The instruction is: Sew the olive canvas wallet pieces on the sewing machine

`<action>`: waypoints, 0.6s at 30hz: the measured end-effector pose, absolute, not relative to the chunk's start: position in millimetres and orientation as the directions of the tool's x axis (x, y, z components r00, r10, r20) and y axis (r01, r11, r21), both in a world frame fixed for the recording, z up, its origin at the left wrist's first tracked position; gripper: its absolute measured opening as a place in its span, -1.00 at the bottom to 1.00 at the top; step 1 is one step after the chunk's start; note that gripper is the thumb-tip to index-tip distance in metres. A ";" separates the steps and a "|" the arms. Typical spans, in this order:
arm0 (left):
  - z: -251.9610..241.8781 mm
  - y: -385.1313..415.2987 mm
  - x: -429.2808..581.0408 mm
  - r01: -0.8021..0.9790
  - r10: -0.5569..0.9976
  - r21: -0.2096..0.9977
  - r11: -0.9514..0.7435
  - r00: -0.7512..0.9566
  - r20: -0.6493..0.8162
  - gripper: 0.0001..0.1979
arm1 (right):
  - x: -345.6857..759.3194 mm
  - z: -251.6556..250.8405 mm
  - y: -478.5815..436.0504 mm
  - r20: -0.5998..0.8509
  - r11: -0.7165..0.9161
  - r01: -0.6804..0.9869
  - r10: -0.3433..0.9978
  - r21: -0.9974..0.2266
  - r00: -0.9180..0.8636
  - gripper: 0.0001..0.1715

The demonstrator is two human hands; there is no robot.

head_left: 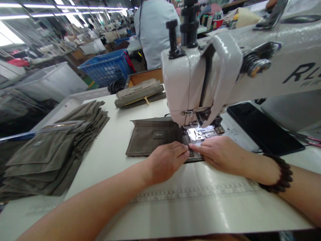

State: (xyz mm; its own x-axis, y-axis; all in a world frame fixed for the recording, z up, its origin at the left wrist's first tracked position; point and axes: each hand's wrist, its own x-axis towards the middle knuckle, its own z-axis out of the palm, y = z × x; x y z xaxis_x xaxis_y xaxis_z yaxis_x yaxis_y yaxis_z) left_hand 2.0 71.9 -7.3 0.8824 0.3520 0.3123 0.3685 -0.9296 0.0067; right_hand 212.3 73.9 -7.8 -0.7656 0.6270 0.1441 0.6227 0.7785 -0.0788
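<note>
A grey-brown fabric pouch with a small label lies flat on the white table, its right end beside the lit needle plate of a sewing machine. My left hand rests on the pouch's lower right part, palm down, fingers laid on the cloth. From the other side, my right hand grips the pouch's right lower edge between fingers and thumb, the index finger pointing left. The fingertips of both hands nearly meet just in front of the presser foot. The thumb's hold is partly hidden.
Similar pouches lie in a stack at the left. Behind are folded pieces with a zipper and a blue crate. A black phone and scissors lie at the right. A person sits ahead. A ruler scale runs along the table.
</note>
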 end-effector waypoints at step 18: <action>-10.5 98.8 -0.9 0.412 0.395 -0.045 -0.910 0.895 0.206 -0.81 | 213.9 -17.4 76.1 0.212 0.815 0.578 0.571 -0.030 -0.793 -0.64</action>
State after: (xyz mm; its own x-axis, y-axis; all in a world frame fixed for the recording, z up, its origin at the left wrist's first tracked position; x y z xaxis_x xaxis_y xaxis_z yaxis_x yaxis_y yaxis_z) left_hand -0.9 98.8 -10.5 0.8953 0.3949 0.2061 0.4118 -0.9101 -0.0455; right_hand 213.9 76.1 -17.4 -0.7934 0.5706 0.2120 0.5784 0.8152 -0.0300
